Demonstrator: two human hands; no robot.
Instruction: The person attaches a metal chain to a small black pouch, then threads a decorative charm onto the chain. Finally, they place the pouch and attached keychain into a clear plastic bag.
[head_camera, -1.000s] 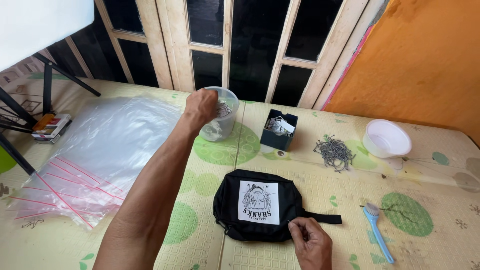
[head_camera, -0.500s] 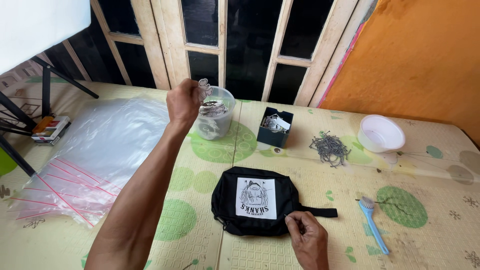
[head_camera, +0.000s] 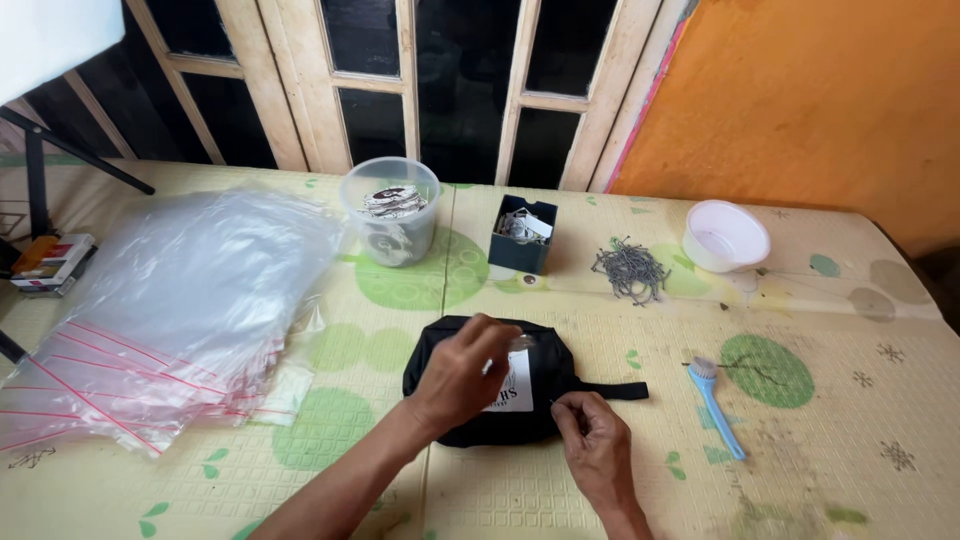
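A black pouch (head_camera: 556, 362) with a white label (head_camera: 517, 391) lies flat on the table mat in front of me. My left hand (head_camera: 458, 378) hovers over the pouch's left half, its fingertips pinched on a small shiny piece (head_camera: 520, 343). My right hand (head_camera: 594, 438) pinches the pouch's lower right edge, close to its black strap (head_camera: 612, 390).
A clear plastic tub (head_camera: 392, 228) of small packets and a dark blue box (head_camera: 523, 238) stand at the back. Nearby lie a heap of dark pins (head_camera: 630, 270), a white bowl (head_camera: 725, 236) and a blue brush (head_camera: 716, 394). A stack of zip bags (head_camera: 165, 310) covers the left.
My left hand has lifted out of the clear tub and come back over the pouch with a small piece in its fingers. My right hand stayed on the pouch's edge.
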